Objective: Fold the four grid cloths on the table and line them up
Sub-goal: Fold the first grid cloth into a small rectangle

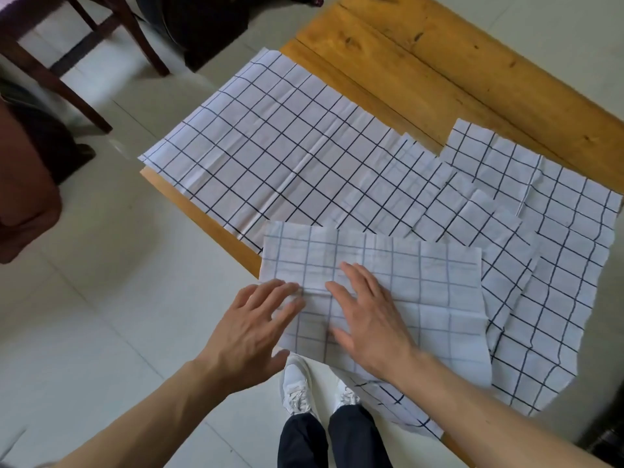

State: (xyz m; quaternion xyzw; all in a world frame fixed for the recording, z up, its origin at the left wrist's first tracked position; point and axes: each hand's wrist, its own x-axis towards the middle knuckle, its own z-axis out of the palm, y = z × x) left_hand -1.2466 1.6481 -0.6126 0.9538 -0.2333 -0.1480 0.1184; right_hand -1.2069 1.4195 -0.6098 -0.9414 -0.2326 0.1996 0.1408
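Head view: both hands [256,327] [368,319] flat on folded grid cloth [439,298]; no legible writing.

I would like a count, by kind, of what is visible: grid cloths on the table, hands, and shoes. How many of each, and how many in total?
Grid cloths: 4. One folded under the hands, one large and flat, one small in the middle, one crumpled at the right
Hands: 2, left hand and right hand, both flat on the folded cloth
Shoes: 2, white
Total: 8

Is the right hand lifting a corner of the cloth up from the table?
No, the right hand lies flat with straight fingers on the folded cloth.
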